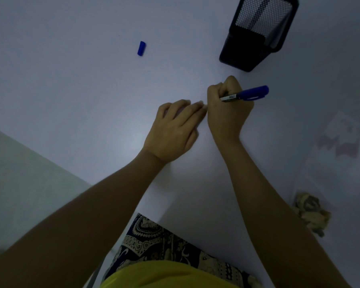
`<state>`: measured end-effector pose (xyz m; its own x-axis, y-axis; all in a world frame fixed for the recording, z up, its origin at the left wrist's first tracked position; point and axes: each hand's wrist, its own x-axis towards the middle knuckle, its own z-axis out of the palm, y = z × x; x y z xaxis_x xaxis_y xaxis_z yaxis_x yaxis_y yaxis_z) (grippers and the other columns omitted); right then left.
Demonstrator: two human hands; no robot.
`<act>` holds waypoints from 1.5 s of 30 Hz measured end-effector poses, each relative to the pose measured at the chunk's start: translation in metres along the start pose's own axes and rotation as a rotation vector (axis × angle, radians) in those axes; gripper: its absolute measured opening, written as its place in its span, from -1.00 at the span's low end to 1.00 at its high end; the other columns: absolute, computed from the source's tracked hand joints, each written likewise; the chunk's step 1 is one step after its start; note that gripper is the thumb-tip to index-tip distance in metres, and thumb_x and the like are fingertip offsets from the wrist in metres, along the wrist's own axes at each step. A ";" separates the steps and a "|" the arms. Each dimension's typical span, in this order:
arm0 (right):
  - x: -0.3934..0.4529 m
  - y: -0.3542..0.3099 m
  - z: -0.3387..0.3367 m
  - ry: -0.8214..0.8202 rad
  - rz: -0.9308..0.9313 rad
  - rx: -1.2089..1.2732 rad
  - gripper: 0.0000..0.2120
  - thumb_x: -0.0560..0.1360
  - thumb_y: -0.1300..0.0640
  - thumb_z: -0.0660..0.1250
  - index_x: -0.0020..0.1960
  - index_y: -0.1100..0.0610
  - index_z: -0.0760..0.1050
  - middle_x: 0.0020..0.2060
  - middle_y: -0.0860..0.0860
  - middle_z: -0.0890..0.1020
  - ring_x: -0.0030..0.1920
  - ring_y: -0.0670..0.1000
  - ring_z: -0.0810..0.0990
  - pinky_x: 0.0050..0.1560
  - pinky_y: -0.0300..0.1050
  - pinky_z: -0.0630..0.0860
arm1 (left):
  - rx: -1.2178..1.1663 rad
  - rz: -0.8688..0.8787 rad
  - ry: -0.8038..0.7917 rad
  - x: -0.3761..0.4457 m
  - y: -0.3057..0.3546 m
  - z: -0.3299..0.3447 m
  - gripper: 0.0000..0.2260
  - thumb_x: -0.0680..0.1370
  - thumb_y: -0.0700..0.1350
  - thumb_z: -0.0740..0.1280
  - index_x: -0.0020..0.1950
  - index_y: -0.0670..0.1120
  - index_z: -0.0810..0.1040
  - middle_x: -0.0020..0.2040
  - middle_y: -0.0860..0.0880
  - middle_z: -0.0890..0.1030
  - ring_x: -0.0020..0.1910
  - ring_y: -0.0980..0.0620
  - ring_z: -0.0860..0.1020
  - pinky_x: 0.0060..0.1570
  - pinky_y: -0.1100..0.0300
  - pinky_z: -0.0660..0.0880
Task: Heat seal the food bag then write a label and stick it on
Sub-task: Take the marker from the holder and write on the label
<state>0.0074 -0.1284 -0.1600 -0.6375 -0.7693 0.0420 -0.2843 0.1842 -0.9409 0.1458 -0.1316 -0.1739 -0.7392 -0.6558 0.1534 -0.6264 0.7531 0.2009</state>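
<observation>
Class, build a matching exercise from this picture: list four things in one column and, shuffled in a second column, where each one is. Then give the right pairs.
Column 1
1. small blue marker cap
2. blue marker pen
3. black mesh pen holder
4. left hand

Column 2
A. gripped in the right hand, its capped blue end sticking out to the right
B. standing at the far right of the white table
C. lying alone on the table, far left of the hands
D. resting palm down, fingertips next to the right hand

Pairs: 1-C, 2-A, 3-B, 4-D
</observation>
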 end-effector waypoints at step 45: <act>0.005 0.008 -0.008 -0.138 -0.060 0.005 -0.64 0.47 0.14 0.26 -0.38 -0.11 0.17 -0.56 -0.14 0.28 -0.54 -0.19 0.32 -0.47 -0.44 0.26 | 0.010 -0.009 -0.041 0.000 -0.001 0.000 -0.60 0.51 -0.10 0.21 0.37 -0.06 0.39 0.29 -0.11 0.53 0.25 -0.09 0.42 0.12 -0.02 0.37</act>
<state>-0.0043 -0.1261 -0.1641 -0.5146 -0.8558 0.0523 -0.3152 0.1321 -0.9398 0.1461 -0.1322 -0.1741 -0.7433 -0.6596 0.1114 -0.6351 0.7481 0.1922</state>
